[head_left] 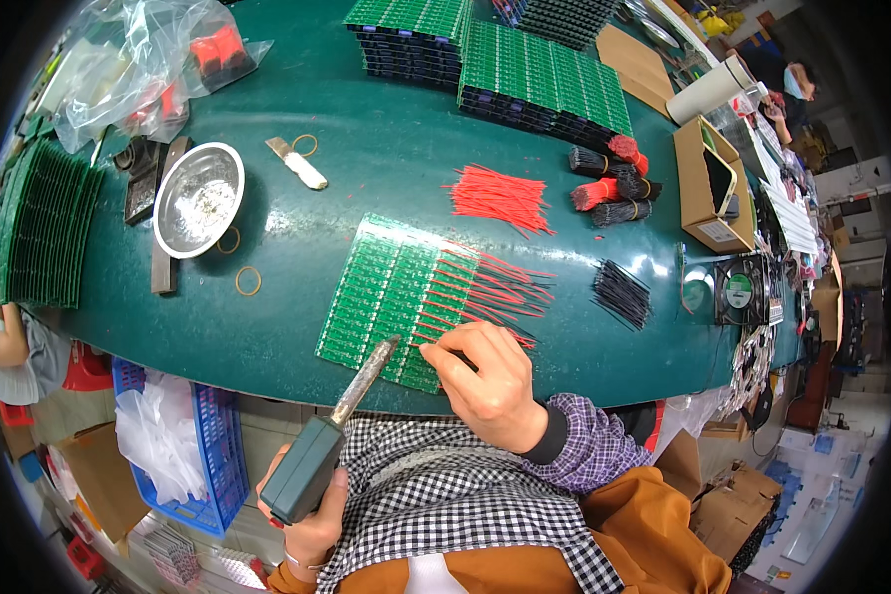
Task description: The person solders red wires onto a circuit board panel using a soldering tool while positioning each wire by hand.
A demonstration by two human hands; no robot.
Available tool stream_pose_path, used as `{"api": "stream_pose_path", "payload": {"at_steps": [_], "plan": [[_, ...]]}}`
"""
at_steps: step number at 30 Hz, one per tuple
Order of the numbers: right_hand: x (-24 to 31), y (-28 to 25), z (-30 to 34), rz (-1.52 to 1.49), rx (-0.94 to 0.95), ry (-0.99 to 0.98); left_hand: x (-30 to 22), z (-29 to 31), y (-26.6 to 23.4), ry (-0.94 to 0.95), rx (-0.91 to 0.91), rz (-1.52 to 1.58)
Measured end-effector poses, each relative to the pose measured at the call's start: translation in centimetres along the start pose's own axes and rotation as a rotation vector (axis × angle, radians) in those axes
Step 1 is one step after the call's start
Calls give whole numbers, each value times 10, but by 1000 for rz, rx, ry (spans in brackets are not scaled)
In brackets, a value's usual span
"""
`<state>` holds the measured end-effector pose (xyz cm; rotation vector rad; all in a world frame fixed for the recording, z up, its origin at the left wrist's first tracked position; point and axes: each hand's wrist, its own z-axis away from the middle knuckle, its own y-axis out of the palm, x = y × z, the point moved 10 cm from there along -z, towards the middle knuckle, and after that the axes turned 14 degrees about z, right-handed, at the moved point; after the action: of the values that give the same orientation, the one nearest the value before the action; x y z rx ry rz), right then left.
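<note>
A green circuit board panel (pixel 376 287) with rows of small boards lies flat on the table in front of me. Several red wires (pixel 495 287) run from its right part out over the tabletop. My left hand (pixel 319 520) is closed round the dark grey-green handle of a soldering iron (pixel 312 465), whose metal tip reaches the lower part of the panel. Just right of that tip, my right hand (pixel 490 386) pinches the end of a red wire at the panel. A pile of loose red wires (pixel 502 198) lies beyond, and black wires (pixel 622 294) lie to the right.
Stacked circuit panels (pixel 544 79) stand at the back, more (pixel 45 228) at the far left. A metal bowl (pixel 200 233) sits left, near rubber bands (pixel 248 281). Wire bundles (pixel 624 213), a cardboard box (pixel 713 188) and a fan (pixel 742 290) line the right. Below the edge is a blue crate (pixel 230 465).
</note>
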<state>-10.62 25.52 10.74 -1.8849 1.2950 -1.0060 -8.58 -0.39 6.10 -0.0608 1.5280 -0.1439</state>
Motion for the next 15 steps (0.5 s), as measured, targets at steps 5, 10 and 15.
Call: {"api": "stream_pose_path", "payload": {"at_steps": [5,10,15], "plan": [[0,3,1,-8,13,4,2,1,1,-38,9,13],[0,2,1,2,11,-3,-1,-1,5,-14,35,-23],[0,3,0,5,10,-2,-3,-1,6,28,35,-33]]}}
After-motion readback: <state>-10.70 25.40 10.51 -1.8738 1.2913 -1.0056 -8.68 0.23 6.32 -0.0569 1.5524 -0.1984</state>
